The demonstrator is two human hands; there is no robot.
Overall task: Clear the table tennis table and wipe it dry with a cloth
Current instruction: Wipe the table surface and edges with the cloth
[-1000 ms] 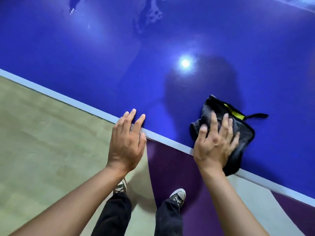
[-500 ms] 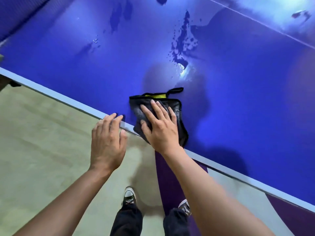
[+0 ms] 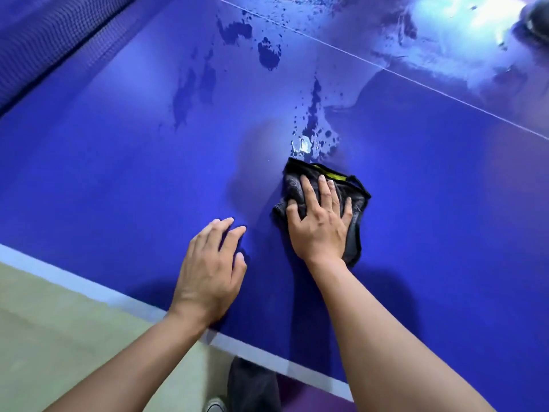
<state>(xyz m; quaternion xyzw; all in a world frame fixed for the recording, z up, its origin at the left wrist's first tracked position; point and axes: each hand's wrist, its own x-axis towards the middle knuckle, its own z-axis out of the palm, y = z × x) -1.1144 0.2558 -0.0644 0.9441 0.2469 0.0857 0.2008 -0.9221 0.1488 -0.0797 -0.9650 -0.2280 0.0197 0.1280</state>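
Right hand (image 3: 319, 224): centre of the frame, flat on the cloth (image 3: 355, 230), fingers straight and spread, pressing down rather than clutching.
Left hand (image 3: 211, 269): lower centre, palm down, fingers relaxed, resting on the bare table tennis table (image 3: 118, 179) just inside its pale near edge; holding nothing.
Cloth: dark grey with a yellow strip along the far hem, bunched under the right palm, lying on the blue top well in from the near edge.
Water (image 3: 309, 135): nearest puddle and droplets just beyond the far hem, toward the top of the frame; more dark patches at upper centre.
Key relation: wet trail straight ahead of the right fingertips, long axis running up the frame toward the white line (image 3: 386, 69); right hand much the nearer, left hand off to the side and lower.
Next move, as a judgement: probably a forward push of the cloth through the puddle, left hand bracing.
Progress, as a judgement: near strip looking dry, far part plainly wet; much left to wipe.
Net (image 3: 44, 40): upper left corner.
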